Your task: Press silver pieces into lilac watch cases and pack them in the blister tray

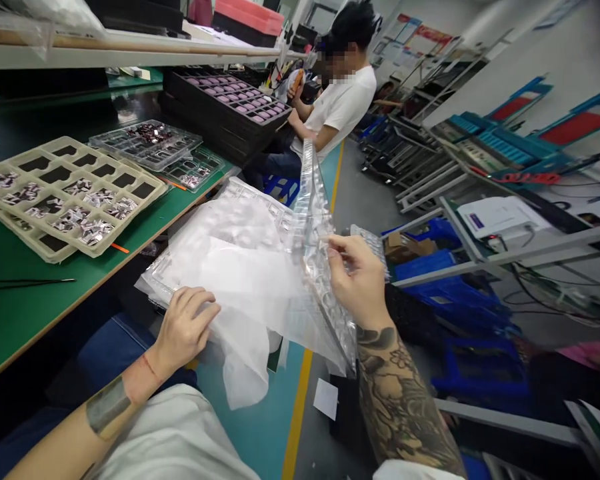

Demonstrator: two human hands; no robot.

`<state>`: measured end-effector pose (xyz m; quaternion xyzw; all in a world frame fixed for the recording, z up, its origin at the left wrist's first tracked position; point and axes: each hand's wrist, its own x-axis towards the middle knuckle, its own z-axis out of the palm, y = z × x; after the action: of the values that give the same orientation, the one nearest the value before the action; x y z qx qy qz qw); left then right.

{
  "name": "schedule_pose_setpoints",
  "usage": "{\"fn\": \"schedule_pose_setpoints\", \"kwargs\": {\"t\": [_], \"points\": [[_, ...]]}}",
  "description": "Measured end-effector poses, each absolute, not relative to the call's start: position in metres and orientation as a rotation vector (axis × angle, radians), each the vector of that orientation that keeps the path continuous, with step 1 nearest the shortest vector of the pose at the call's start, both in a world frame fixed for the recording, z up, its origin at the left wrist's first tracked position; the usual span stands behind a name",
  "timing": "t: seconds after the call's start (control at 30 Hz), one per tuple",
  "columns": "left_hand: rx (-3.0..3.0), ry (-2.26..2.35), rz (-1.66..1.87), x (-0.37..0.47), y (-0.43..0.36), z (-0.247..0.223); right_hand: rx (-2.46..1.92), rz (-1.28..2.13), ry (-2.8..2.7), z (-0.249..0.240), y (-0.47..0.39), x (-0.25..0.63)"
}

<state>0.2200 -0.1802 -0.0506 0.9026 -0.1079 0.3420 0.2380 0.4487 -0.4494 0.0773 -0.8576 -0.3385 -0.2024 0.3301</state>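
At centre frame your right hand [359, 280] pinches the edge of a clear blister tray [314, 220] tilted upright, while your left hand [184, 328] presses flat on the thin plastic bag [240, 273], probably light, slippery and flexible, so grip the rims.

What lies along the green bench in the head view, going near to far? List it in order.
Tweezers → beige compartment tray with small metal parts → clear tray of parts → stack of black trays holding pink pieces → co-worker in a white shirt.
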Motion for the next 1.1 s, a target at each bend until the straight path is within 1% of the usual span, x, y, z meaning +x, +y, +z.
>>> {"fn": "schedule_pose_setpoints", "kwargs": {"t": [0.13,0.2,0.23,0.3,0.37,0.43,0.5,0.6,0.73,0.83,0.97,1.1], "points": [[2.357,-0.165,1.300,0.234,-0.206,-0.018,-2.290,-0.532,-0.875,0.062,-0.441,0.445],[2.440,-0.014,1.315,0.245,-0.209,0.001,-2.309,-0.501,-0.863,0.057,-0.436,0.445],[2.499,0.073,1.218,0.252,-0.207,0.011,-2.314,-0.484,-0.860,0.056,-0.435,0.446],[2.527,0.214,0.872,0.269,-0.197,0.031,-2.309,-0.462,-0.849,0.057,-0.434,0.448],[2.356,0.207,0.561,0.290,-0.184,0.052,-2.287,-0.458,-0.819,0.061,-0.434,0.452],[2.088,0.060,0.435,0.313,-0.179,0.068,-2.266,-0.450,-0.776,0.067,-0.436,0.456],[1.842,-0.098,0.420,0.334,-0.184,0.077,-2.256,-0.434,-0.740,0.071,-0.436,0.460],[1.650,-0.209,0.500,0.348,-0.204,0.074,-2.241,-0.403,-0.702,0.072,-0.437,0.464],[1.607,-0.303,0.606,0.336,-0.227,0.049,-2.229,-0.313,-0.629,0.061,-0.443,0.464],[1.500,-0.282,0.547,0.323,-0.234,0.033,-2.254,-0.283,-0.603,0.049,-0.448,0.459],[1.480,-0.265,0.469,0.314,-0.255,0.020,-2.212,-0.351,-0.567,0.035,-0.443,0.451],[1.516,-0.133,0.527,0.305,-0.285,0.003,-2.120,-0.253,-0.538,0.018,-0.422,0.456]]}}
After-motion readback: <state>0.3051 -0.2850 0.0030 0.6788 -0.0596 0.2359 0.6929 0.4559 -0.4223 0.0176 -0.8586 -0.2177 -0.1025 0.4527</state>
